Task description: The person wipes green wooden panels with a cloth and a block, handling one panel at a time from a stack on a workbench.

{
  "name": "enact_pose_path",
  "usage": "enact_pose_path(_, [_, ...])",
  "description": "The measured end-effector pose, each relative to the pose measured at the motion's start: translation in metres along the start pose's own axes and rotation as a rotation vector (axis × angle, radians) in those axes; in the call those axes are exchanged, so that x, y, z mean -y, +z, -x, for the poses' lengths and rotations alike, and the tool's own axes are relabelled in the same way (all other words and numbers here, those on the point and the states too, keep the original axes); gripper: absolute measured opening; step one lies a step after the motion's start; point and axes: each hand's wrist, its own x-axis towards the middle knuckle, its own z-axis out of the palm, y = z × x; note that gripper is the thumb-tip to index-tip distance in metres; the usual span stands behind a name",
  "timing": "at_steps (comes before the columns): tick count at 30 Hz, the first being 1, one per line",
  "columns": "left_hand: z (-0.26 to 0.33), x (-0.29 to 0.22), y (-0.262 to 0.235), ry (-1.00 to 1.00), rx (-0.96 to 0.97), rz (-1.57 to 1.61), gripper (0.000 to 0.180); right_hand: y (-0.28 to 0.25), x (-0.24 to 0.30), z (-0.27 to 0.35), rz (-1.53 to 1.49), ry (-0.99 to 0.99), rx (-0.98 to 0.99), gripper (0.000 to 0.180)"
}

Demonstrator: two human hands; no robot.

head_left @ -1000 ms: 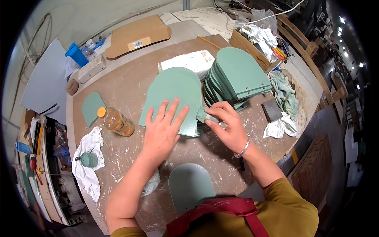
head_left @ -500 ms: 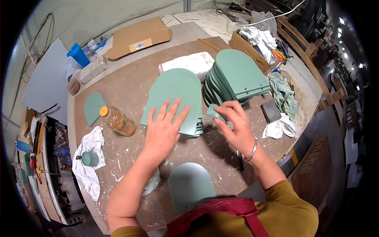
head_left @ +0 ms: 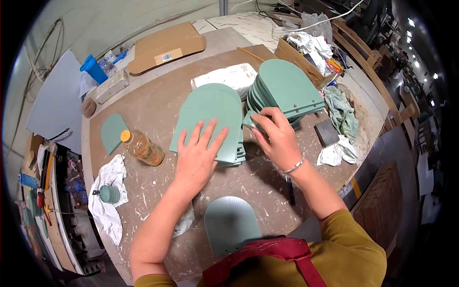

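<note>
My left hand (head_left: 197, 155) lies flat with fingers spread on the top panel of a low stack of green arch-shaped panels (head_left: 210, 107). Pinched in my right hand (head_left: 277, 138) is a small green pad (head_left: 248, 119), held at the right edge of that stack; its exact kind is unclear. Just beyond the right hand stands a taller stack of green panels (head_left: 287, 81), with small holes along its straight edge. A single green panel (head_left: 232, 225) lies near my body. Another, smaller-looking green panel (head_left: 113, 133) rests at the left.
Left on the worktable are an orange-capped bottle (head_left: 144, 149) and a white cloth (head_left: 106, 220) bearing a small green bottle (head_left: 109, 194). A dark block (head_left: 326, 134), a white rag (head_left: 338, 152) and a green rag (head_left: 342, 112) lie right. Behind are a white block (head_left: 227, 78) and cardboard (head_left: 165, 43).
My right hand has moved left and slightly away from me, bringing the green pad up to the near stack's right edge. My left hand stays on the top panel.
</note>
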Motion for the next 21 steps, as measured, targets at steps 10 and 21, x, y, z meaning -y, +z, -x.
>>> enact_pose_path(10, [-0.001, -0.002, 0.0, -0.003, -0.009, 0.003, 0.087, 0.002, -0.001, 0.007, 0.005, -0.027, 0.007, 0.03])
enact_pose_path(21, [-0.001, -0.001, 0.001, 0.0, -0.015, -0.01, 0.087, 0.006, 0.003, 0.006, -0.011, -0.014, 0.038, 0.029])
